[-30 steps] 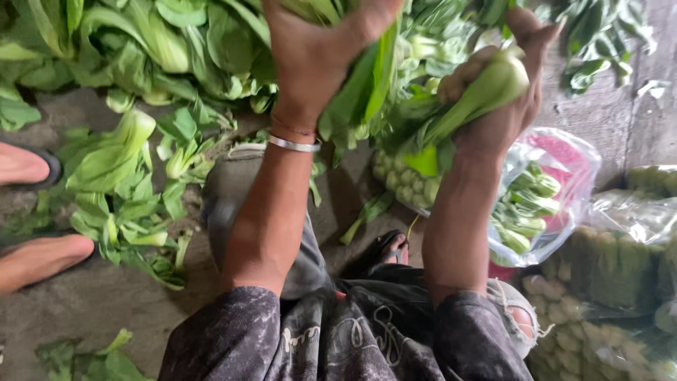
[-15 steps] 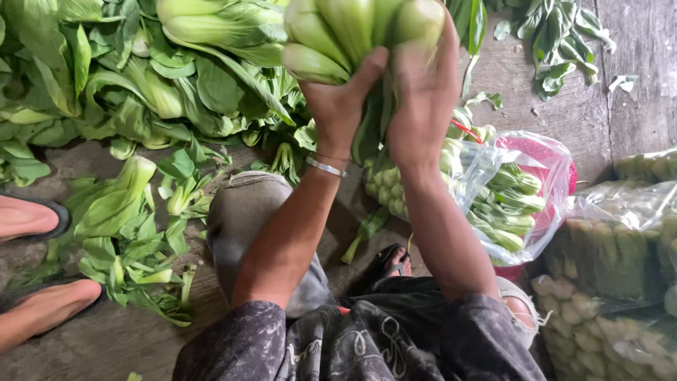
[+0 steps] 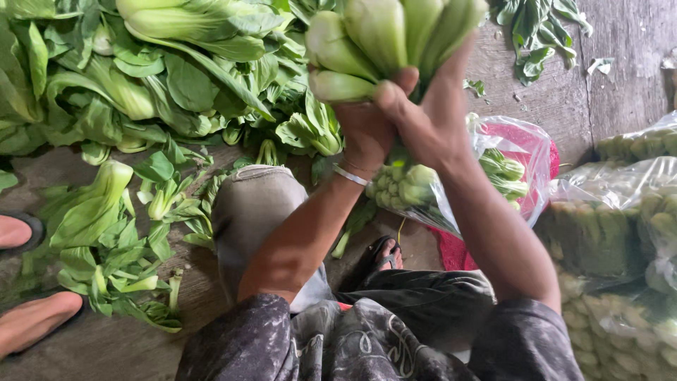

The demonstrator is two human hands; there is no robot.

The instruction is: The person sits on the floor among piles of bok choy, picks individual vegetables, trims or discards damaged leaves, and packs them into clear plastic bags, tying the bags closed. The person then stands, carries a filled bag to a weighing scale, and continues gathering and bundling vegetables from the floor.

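Left hand (image 3: 363, 123) and right hand (image 3: 430, 116) pressed around bunch of greens (image 3: 384, 39), above open plastic bag (image 3: 493, 176). Risk: loose stalks slipping to floor (image 3: 564, 92).

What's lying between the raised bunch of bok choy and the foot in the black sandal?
In the head view, an open clear plastic bag partly filled with bok choy lies between the bunch and the sandalled foot.

Both hands, left hand (image 3: 367, 134) and right hand (image 3: 430, 120), have closed together around the bok choy bunch (image 3: 388, 42), previously held apart.
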